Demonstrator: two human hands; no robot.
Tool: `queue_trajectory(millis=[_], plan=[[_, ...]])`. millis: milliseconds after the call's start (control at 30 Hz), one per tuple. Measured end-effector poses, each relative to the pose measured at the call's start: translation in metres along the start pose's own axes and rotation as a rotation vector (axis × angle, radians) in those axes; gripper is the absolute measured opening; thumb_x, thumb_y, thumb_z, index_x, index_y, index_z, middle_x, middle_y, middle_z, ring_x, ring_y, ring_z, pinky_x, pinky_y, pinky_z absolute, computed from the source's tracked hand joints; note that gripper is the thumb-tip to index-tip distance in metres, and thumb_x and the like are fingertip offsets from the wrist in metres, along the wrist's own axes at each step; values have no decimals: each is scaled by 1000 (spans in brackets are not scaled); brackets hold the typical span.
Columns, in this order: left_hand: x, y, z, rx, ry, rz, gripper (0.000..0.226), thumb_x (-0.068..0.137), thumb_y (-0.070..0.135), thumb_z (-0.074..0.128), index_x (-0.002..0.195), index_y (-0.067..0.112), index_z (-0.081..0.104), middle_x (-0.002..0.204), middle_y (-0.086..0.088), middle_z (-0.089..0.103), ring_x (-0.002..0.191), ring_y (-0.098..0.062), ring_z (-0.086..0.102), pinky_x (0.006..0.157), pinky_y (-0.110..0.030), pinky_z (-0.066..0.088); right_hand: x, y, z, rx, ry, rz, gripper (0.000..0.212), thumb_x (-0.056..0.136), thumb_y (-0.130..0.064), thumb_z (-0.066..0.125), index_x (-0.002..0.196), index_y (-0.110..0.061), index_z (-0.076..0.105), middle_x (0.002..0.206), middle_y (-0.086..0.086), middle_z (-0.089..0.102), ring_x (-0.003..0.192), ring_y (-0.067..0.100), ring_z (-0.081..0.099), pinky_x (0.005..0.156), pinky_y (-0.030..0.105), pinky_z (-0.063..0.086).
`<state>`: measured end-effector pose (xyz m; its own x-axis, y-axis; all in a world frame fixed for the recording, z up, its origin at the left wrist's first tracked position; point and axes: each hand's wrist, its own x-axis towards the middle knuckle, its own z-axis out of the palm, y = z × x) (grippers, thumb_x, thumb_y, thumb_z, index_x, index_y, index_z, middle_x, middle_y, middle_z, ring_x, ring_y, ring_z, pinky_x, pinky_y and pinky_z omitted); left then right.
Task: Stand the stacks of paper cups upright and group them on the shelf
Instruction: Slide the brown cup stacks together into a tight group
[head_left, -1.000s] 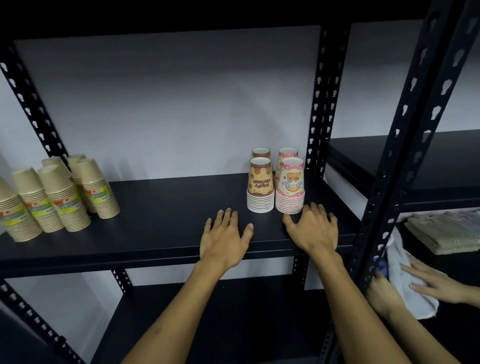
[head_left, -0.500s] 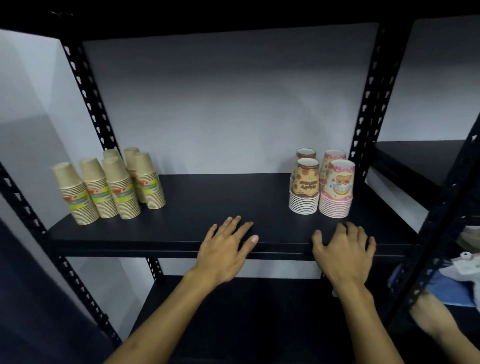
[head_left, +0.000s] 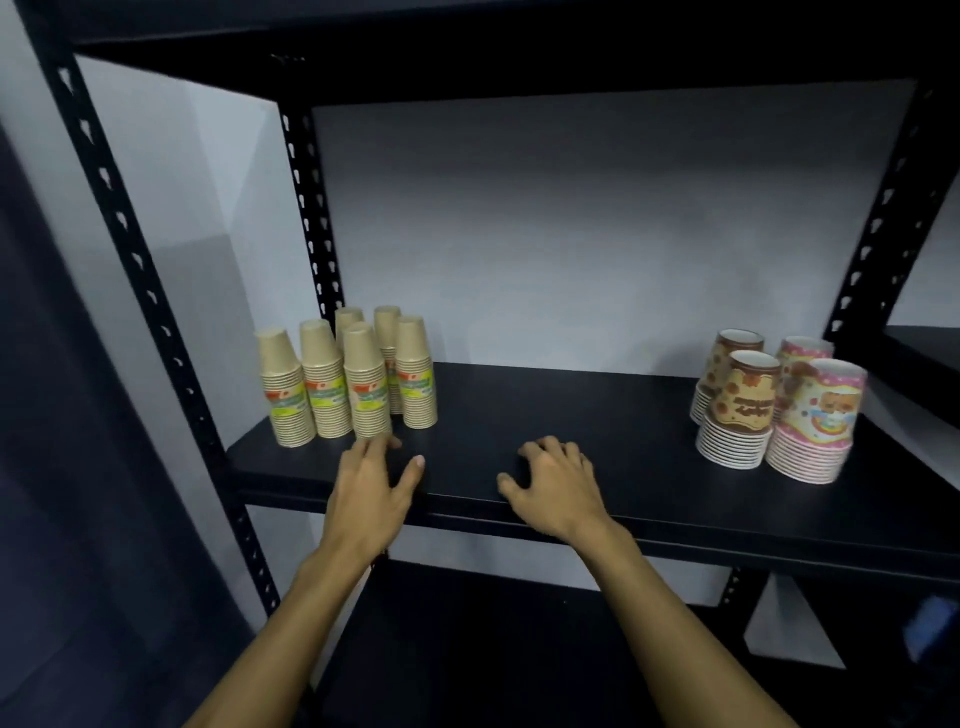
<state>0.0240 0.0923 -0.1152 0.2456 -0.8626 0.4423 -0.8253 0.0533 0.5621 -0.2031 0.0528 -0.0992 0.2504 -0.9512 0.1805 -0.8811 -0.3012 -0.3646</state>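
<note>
On the shelf's (head_left: 519, 410) near edge both hands lay empty: the left hand (head_left: 371, 480) flat, fingers spread, just short of the brown stacks (head_left: 348, 379) standing rim-down far left; the right hand (head_left: 553, 486) loosely curled at centre. Printed stacks (head_left: 779, 410) stood grouped far right, likely sorted by kind.

Six stacks of plain kraft-brown paper cups (head_left: 348, 379), upside down and upright, banded with green-and-orange labels, clustered close together at the left end of the black shelf (head_left: 571, 415). Four shorter stacks of printed cups (head_left: 779, 405) at the right end, also inverted: two brown with a cartoon pattern, two pink with a bear and rainbow, set tight in a square.
</note>
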Motion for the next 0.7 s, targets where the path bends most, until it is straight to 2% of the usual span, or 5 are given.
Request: queue_trajectory(millis=[200,267,400,567,700], plan=[[42,-12,-13,-277,199,-146,54,88,35,73,129,10,48,129,-9,58,118,-25,56,99,-43,49,61,-50,16,498,-53,-36,78,84,-46,73,147,-19,36,148,4,45,134,21,43,110,39,39],[55,-11,-9,-315,241,-172,54,87,36,74,127,12,47,127,-8,59,117,-26,57,99,-48,50,80,-61,21,662,-52,-18,83,82,-42,77,149,-18,34,148,4,45,133,19,46,107,36,43],[66,-13,3,-304,298,-223,50,87,34,75,124,14,47,123,-8,60,113,-25,58,94,-48,52,110,-73,36,819,-8,-38,90,79,-41,80,151,-20,31,148,3,46,131,19,49,107,40,44],[64,-21,17,-253,318,-266,45,90,30,72,126,13,50,123,-5,60,111,-22,59,93,-45,53,132,-73,54,846,22,-119,73,83,-31,78,146,-22,43,139,-1,57,127,14,52,109,40,43],[64,-21,21,-213,272,-244,53,91,33,71,135,13,51,130,-4,57,117,-22,57,97,-45,51,133,-71,57,861,59,-141,55,85,-21,77,135,-18,56,118,-4,67,109,12,63,100,41,52]])
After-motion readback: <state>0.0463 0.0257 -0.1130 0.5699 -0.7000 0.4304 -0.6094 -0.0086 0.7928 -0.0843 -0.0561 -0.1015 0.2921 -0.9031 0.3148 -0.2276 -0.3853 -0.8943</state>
